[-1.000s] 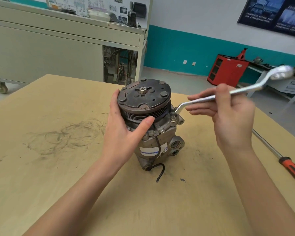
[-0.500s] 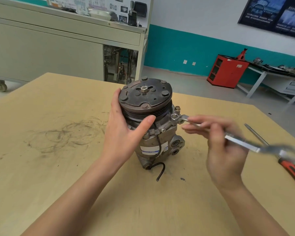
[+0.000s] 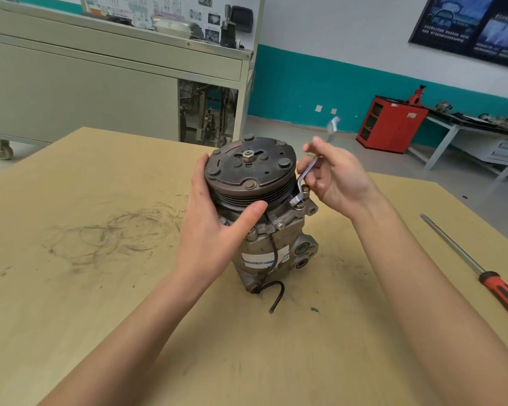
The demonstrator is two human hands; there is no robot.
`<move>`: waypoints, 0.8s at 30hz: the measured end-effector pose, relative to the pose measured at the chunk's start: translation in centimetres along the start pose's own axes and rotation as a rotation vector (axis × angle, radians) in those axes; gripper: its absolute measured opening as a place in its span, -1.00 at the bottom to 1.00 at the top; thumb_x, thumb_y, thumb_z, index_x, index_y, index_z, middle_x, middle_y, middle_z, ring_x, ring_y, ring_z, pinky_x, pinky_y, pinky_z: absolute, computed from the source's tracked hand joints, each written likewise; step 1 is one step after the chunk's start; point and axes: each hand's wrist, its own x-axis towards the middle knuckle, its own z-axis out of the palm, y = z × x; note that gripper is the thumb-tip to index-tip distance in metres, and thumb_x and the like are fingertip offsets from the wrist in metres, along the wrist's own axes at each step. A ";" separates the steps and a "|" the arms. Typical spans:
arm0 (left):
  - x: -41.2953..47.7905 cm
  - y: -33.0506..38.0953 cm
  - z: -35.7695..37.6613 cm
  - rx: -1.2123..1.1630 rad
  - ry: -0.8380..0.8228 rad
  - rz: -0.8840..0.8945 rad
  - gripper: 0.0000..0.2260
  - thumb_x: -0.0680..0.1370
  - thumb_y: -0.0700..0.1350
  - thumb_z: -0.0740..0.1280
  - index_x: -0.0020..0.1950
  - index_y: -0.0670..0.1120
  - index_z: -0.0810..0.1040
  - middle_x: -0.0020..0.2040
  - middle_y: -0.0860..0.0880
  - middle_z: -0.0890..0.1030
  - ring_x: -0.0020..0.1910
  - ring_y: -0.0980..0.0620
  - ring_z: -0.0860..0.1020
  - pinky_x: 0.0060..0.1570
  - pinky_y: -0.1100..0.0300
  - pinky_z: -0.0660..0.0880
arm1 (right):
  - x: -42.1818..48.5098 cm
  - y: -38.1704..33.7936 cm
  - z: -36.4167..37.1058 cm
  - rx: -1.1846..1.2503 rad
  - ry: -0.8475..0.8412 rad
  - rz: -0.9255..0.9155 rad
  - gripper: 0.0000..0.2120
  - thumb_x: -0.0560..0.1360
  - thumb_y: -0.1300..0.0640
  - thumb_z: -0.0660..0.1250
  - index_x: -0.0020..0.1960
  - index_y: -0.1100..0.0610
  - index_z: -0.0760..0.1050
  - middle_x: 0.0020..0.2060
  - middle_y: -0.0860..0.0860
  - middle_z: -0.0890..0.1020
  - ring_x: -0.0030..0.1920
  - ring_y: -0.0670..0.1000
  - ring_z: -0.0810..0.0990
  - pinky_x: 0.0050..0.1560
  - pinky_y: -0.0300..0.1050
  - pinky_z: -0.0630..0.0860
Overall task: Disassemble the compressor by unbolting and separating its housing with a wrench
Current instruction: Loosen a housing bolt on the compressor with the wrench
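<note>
Both hands meet at a compressor standing upright on a tan wooden table. Left hand wraps the ribbed pulley at the compressor's top, fingers curled round its far left side and thumb laid across the front grooves. Right hand, just right of the pulley, curls its fingers round the shaft of a bent metal wrench. The wrench's lower end sits on the housing flange at the compressor's upper right, just beside a raised bolt head, while its upper end pokes out above the hand, blurred. A white label with a blue stripe faces the camera on the compressor's body, and a short black wire curls onto the table at its foot. A screwdriver with a red and black handle lies on the table well to the compressor's right. Dark scuff rings mark the table to its left. Behind the compressor stand a grey cabinet and, further right, a red cabinet.
</note>
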 end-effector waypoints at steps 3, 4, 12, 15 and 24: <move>0.0 0.0 0.0 -0.006 0.000 0.002 -0.07 0.30 0.34 0.32 0.55 0.07 0.00 0.45 0.09 0.34 0.40 0.16 0.33 0.42 0.06 0.30 | -2.9 -0.4 0.1 -0.102 0.149 -0.232 -0.68 0.65 0.03 0.06 -0.13 0.20 0.43 -0.37 0.12 0.66 -0.47 -0.01 0.61 -0.48 -0.30 0.48; 0.0 0.0 0.0 -0.008 0.000 0.002 -0.08 0.31 0.34 0.32 0.55 0.07 0.01 0.44 0.09 0.35 0.40 0.15 0.34 0.42 0.04 0.30 | -4.3 -0.3 0.3 -0.172 0.189 -0.329 -0.67 0.65 0.02 0.07 -0.13 0.19 0.45 -0.33 0.14 0.68 -0.42 0.03 0.64 -0.44 -0.28 0.52; -0.1 -0.2 0.1 0.003 0.011 0.013 -0.09 0.32 0.35 0.31 0.55 0.08 0.00 0.45 0.08 0.35 0.40 0.15 0.34 0.41 0.09 0.30 | -11.7 3.6 2.3 -0.912 0.130 -0.968 -0.74 0.61 0.01 0.19 -0.04 0.16 0.56 -0.04 0.12 0.66 -0.03 0.07 0.67 -0.07 -0.02 0.61; -0.1 -0.2 0.1 0.009 0.015 0.020 -0.09 0.32 0.35 0.31 0.55 0.07 0.01 0.44 0.08 0.35 0.40 0.16 0.34 0.40 0.13 0.29 | -12.3 5.0 1.9 -1.165 0.150 -1.119 -0.62 0.62 0.08 0.19 -0.09 0.37 0.58 -0.01 0.19 0.65 0.03 0.03 0.65 0.02 -0.16 0.59; 0.0 -0.1 0.0 0.004 0.008 0.014 -0.08 0.32 0.36 0.31 0.55 0.08 0.00 0.45 0.07 0.34 0.41 0.12 0.34 0.41 0.01 0.31 | -5.9 0.7 -1.0 -0.086 -0.031 -0.411 -0.83 0.60 0.28 -0.05 -0.09 0.18 0.27 -0.31 0.09 0.66 -0.40 0.07 0.61 -0.35 -0.19 0.52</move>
